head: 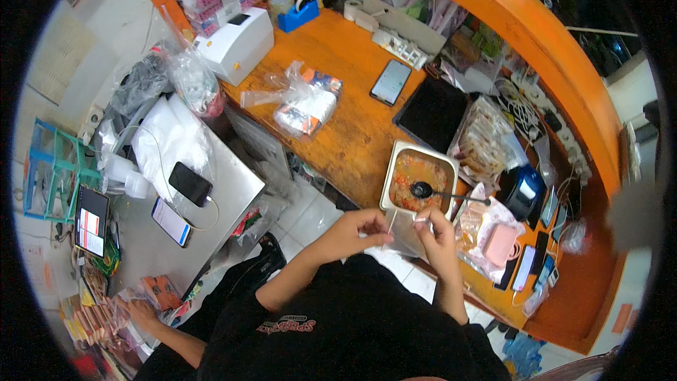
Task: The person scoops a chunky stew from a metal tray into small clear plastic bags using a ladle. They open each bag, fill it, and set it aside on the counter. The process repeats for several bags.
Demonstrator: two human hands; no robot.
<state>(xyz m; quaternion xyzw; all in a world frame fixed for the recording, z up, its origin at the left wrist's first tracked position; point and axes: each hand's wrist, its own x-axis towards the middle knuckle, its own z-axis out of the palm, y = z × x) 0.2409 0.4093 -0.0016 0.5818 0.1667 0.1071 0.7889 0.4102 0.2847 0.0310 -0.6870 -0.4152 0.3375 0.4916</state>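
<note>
Between my two hands is a small clear plastic bag (pixel 405 234), pinched by its upper edges. My left hand (pixel 365 230) grips one side of it with thumb and forefinger. On the other side, my right hand (pixel 437 233) pinches the edge. Just beyond the bag, a steel food pan (pixel 387 182) stands at the wooden table's near edge. It holds an orange-red chunky sauce (pixel 410 166). A black ladle (pixel 421 189) rests in the sauce, its handle reaching over the pan's right rim.
A black tablet (pixel 432 114) and a phone (pixel 391 82) lie behind the pan. Packed plastic bags (pixel 486 135) crowd the right, beside a pink case (pixel 499 244). At left, a steel table (pixel 211 233) carries phones. Another person's hand (pixel 140 313) touches packages at lower left.
</note>
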